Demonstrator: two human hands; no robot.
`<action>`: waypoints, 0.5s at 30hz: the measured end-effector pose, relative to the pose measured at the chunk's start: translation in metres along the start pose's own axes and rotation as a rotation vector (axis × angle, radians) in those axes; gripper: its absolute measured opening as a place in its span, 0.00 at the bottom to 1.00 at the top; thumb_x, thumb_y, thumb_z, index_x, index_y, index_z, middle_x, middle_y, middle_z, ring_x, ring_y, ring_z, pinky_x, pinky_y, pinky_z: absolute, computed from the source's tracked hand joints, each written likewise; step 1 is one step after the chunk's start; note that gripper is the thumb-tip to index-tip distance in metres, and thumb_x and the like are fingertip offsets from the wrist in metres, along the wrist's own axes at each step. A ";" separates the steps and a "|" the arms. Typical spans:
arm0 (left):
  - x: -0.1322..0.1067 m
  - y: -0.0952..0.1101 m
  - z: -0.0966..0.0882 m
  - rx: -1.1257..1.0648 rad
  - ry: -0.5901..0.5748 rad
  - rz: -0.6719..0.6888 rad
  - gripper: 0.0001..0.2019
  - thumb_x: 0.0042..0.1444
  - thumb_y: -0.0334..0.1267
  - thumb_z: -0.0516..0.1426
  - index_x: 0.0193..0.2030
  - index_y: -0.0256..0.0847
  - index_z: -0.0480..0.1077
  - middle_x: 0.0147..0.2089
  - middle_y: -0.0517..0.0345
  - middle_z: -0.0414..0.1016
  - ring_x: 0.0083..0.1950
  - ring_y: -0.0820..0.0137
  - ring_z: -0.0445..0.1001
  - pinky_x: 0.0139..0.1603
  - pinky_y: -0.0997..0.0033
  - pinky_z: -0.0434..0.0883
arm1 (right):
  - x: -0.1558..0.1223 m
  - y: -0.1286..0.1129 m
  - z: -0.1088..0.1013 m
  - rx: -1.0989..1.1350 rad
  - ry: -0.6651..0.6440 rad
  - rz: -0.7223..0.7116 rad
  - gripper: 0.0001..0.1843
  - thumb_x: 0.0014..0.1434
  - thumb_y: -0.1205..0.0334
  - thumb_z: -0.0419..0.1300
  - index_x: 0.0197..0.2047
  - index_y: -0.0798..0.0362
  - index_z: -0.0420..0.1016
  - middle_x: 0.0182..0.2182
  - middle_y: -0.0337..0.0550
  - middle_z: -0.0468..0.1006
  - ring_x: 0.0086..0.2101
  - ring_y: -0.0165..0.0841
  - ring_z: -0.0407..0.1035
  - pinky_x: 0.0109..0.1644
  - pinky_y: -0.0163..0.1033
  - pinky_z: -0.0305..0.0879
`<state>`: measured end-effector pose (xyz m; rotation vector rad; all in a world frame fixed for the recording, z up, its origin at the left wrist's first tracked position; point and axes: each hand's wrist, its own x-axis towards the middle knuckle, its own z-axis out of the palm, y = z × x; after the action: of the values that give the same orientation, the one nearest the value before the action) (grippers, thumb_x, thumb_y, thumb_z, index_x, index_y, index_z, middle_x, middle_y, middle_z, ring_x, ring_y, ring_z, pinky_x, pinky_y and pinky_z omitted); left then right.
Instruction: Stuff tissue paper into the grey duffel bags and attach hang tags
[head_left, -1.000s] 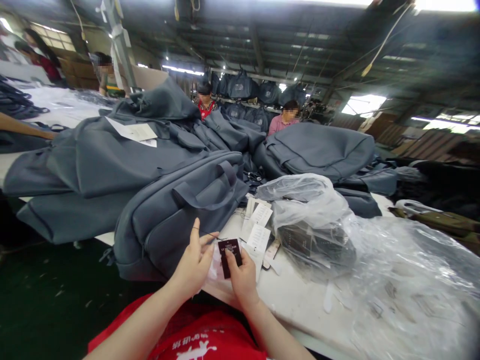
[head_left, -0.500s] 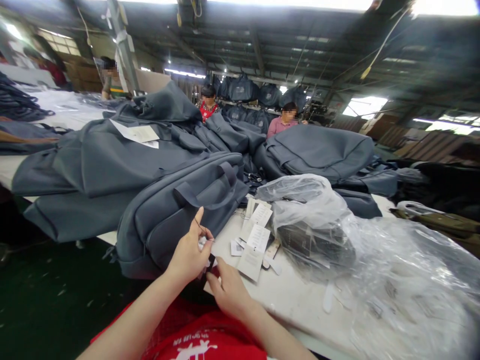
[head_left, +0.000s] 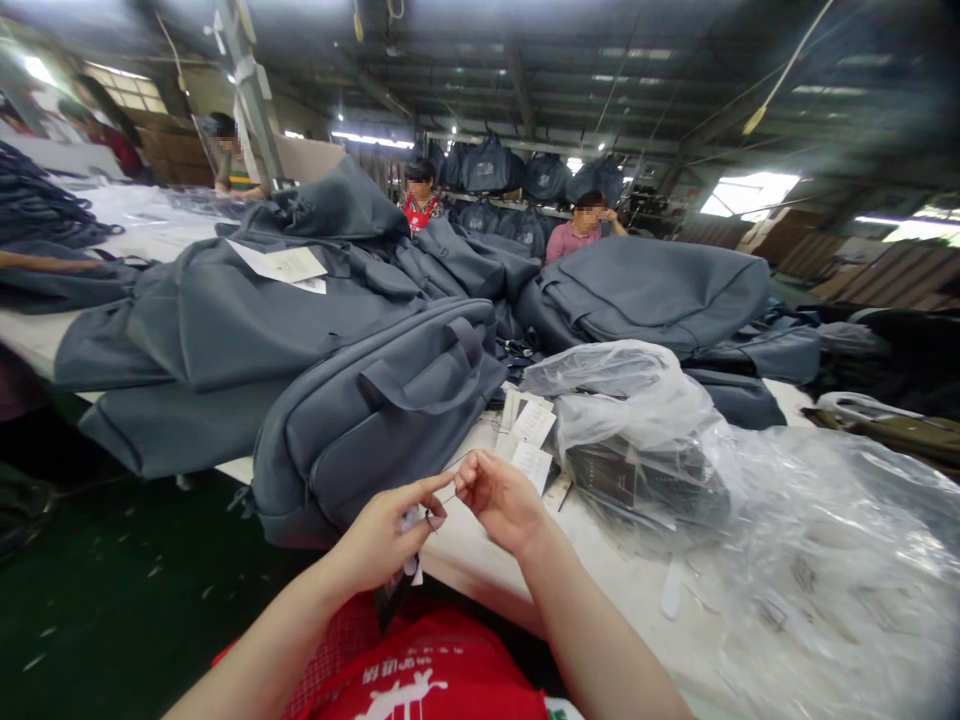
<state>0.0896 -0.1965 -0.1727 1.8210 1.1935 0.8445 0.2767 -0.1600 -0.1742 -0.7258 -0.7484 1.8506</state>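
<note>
My left hand [head_left: 379, 535] is closed, gripping a hang tag; its dark lower part [head_left: 394, 595] and some white show below the fingers. A thin dark string [head_left: 449, 498] runs from there to my right hand [head_left: 504, 502], whose fingertips pinch it. Both hands are above the front table edge, a short gap apart. Just beyond them a blue-grey bag [head_left: 397, 400] with a loop handle [head_left: 405, 400] lies tilted on the table. White printed tags [head_left: 532, 425] lie behind my right hand, which partly covers them.
A clear plastic bag [head_left: 637, 420] with dark tags inside stands on the white table [head_left: 600, 590], beside crumpled plastic sheeting [head_left: 847, 560]. More blue-grey bags [head_left: 247, 310] are heaped at left and behind. A loose paper [head_left: 277, 262] lies on them. Co-workers [head_left: 577, 235] are across the table.
My right hand has moved up and to the right, away from the tag, and now pinches the string. My left hand has turned, its index finger now pointing right. The view has shifted slightly.
</note>
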 end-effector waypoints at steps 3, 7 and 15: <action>-0.010 0.001 -0.005 0.041 0.038 0.020 0.09 0.57 0.40 0.57 0.40 0.47 0.79 0.36 0.55 0.80 0.38 0.65 0.76 0.43 0.68 0.71 | 0.007 -0.011 0.005 0.171 0.040 -0.010 0.08 0.52 0.59 0.64 0.32 0.51 0.69 0.41 0.40 0.78 0.42 0.31 0.72 0.47 0.37 0.66; -0.024 0.007 -0.028 0.065 0.114 -0.063 0.14 0.58 0.45 0.55 0.26 0.43 0.76 0.24 0.56 0.74 0.28 0.67 0.72 0.33 0.70 0.68 | 0.019 0.011 0.020 0.065 -0.145 0.017 0.11 0.55 0.54 0.62 0.32 0.52 0.68 0.44 0.45 0.79 0.42 0.33 0.73 0.43 0.37 0.68; 0.037 0.057 -0.186 -0.185 0.238 -0.255 0.17 0.47 0.53 0.62 0.26 0.39 0.74 0.21 0.57 0.70 0.20 0.73 0.64 0.20 0.76 0.60 | 0.123 0.035 0.057 -0.183 0.200 -0.233 0.23 0.48 0.47 0.64 0.42 0.54 0.68 0.30 0.42 0.78 0.17 0.23 0.59 0.18 0.30 0.48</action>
<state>-0.0316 -0.1299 -0.0310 1.4131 1.4117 1.0065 0.1712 -0.0679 -0.1837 -0.8871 -0.8404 1.4894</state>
